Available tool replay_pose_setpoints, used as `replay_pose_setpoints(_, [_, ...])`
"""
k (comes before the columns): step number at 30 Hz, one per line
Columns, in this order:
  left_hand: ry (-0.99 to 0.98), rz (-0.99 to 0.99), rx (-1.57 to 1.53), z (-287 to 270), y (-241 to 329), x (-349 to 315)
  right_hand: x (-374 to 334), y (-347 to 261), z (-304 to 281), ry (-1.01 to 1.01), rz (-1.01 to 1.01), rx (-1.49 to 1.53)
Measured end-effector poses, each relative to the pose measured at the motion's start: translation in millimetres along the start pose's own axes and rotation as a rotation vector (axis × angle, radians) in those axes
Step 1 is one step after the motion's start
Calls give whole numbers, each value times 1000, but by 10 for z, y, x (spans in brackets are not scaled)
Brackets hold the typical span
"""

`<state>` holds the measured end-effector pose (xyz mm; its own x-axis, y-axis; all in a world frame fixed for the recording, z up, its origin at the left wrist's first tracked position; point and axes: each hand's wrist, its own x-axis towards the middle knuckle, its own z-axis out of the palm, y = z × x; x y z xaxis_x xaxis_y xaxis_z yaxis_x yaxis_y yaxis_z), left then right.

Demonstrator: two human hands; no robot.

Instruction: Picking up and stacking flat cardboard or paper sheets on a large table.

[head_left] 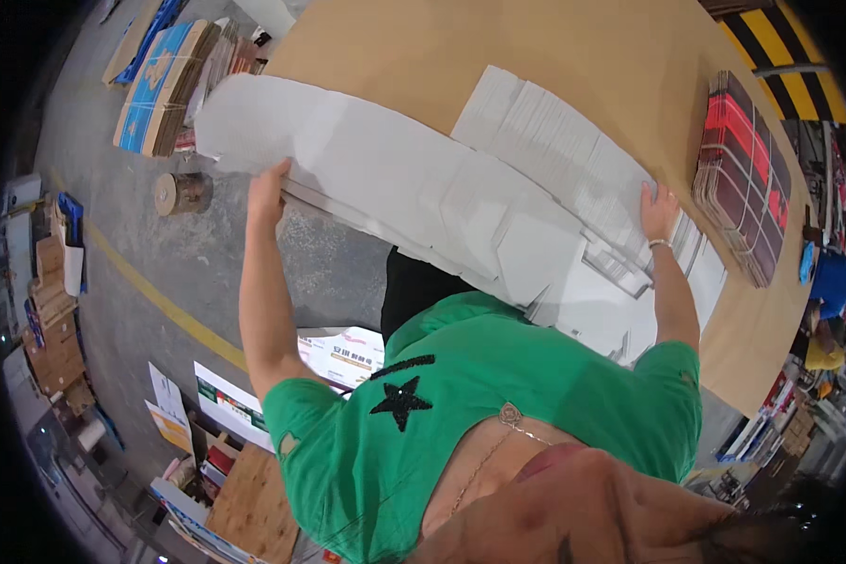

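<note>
Red-and-black cardboard bundle point(744, 179): is lying tied on the brown tabletop point(573, 42), right. Blue-and-brown bundle point(164, 89): is resting far left. Round spool point(180, 195): is sitting on the grey floor point(226, 244), left. Yellow line point(160, 296): is crossing it. Black-and-yellow striped panel point(788, 61): is standing far right.

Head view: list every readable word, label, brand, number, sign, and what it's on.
White sheet beside green shirt: larger print legible, wording withheld; rest too small.
Panel with green band: too small.
Blue-and-tan tied stack: pale marks, unreadable.
Red-and-dark bundle: too blurred.
White cardboard at left hand, right hand: none seen.
</note>
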<state>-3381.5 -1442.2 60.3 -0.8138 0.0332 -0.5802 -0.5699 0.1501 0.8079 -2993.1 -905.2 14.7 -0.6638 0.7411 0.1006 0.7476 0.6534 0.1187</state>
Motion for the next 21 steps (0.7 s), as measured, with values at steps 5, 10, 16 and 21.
replay_pose_setpoints(5, [264, 664, 909, 327, -46, -425, -53, 58, 27, 98, -34, 55])
replay_pose_setpoints(10, [17, 387, 114, 20, -84, -77, 55, -31, -87, -5, 13, 57])
replay_pose_setpoints(16, [203, 571, 684, 430, 85, -470, 423, -303, 243, 160, -250, 175])
replay_pose_setpoints(21, [-83, 59, -261, 11, -109, -52, 87, -1478, -102, 124, -220, 133])
